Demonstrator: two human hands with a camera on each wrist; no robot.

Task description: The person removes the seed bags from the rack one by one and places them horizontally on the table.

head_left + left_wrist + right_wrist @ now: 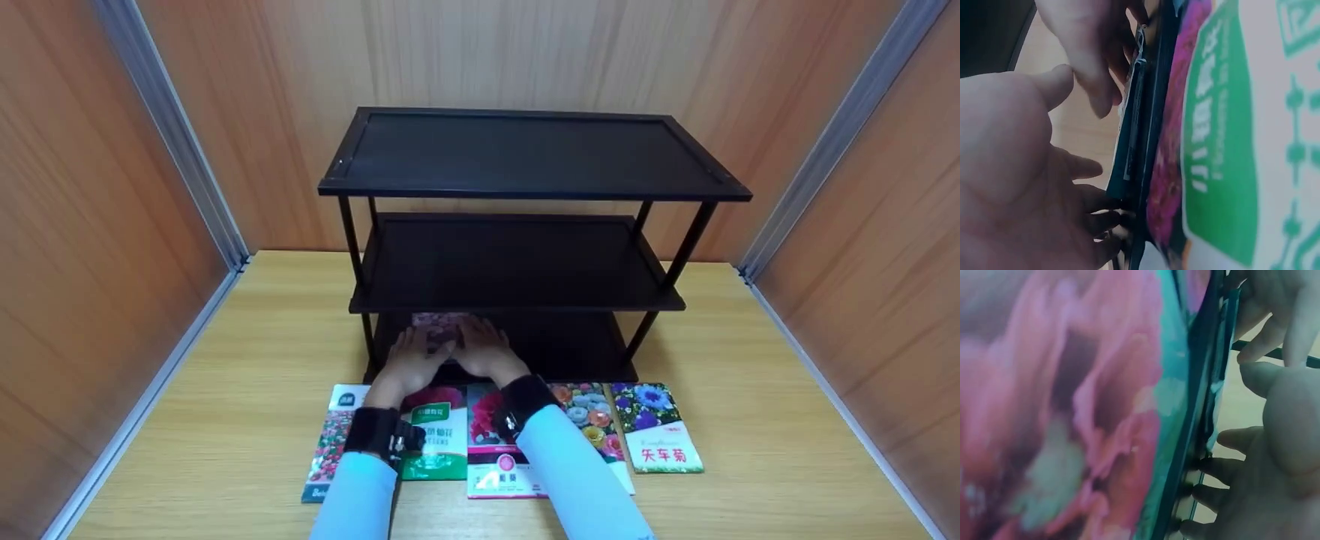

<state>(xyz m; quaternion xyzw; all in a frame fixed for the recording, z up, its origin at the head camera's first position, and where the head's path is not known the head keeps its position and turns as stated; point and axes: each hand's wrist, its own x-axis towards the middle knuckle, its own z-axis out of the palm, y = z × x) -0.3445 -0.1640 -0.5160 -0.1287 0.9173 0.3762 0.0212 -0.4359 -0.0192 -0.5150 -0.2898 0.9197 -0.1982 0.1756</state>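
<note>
Inside the bottom tier of a dark three-tier rack (555,341), a flower-printed packet (437,321) lies flat in shadow toward the left. My left hand (411,361) is at its left side and my right hand (484,351) at its right, both with fingers stretched out over the tier. The thumbs come close together over the packet's near part, which the hands partly hide. In the left wrist view, the fingertips (1109,247) reach the packet's edge, low over the tier. Nothing is gripped by either hand.
In front of the rack lies a row of flower packets: a narrow one (337,442), a green-white one (439,457), a pink one (495,480), a multicoloured one (592,412) and a blue-flowered one (660,427). The rack's middle tier (510,262) overhangs the hands; wooden panels (510,60) enclose the table.
</note>
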